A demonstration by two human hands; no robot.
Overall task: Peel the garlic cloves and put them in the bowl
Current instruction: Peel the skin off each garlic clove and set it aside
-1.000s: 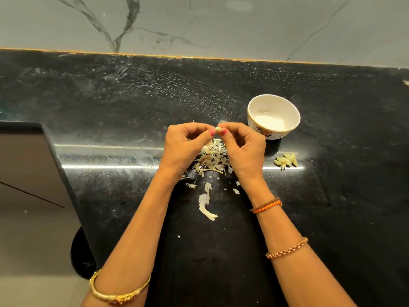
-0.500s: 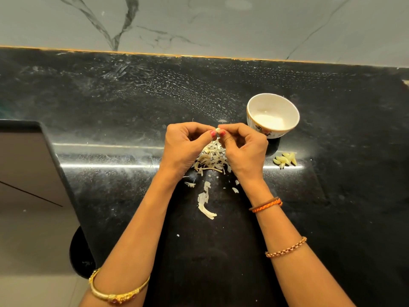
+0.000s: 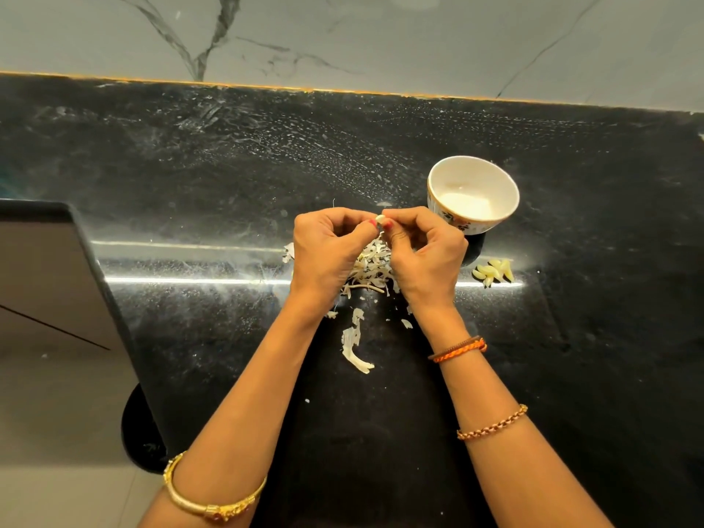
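Left hand (image 3: 329, 251) and right hand (image 3: 424, 257), fingers curled, pinch one garlic clove (image 3: 379, 219) between fingertips above the peel pile (image 3: 371, 270); clove apparently part-peeled. Pose unchanged from earlier.

I am pinching one small pale garlic clove (image 3: 379, 219) between my thumbs. Peeled yellowish cloves (image 3: 493, 272) are lying heaped on the counter, just nearer me than the white patterned bowl (image 3: 442, 207), which is standing upright.

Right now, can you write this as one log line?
step: peeling | both hands pinch garlic clove | bowl: looks empty | peeled cloves beside bowl
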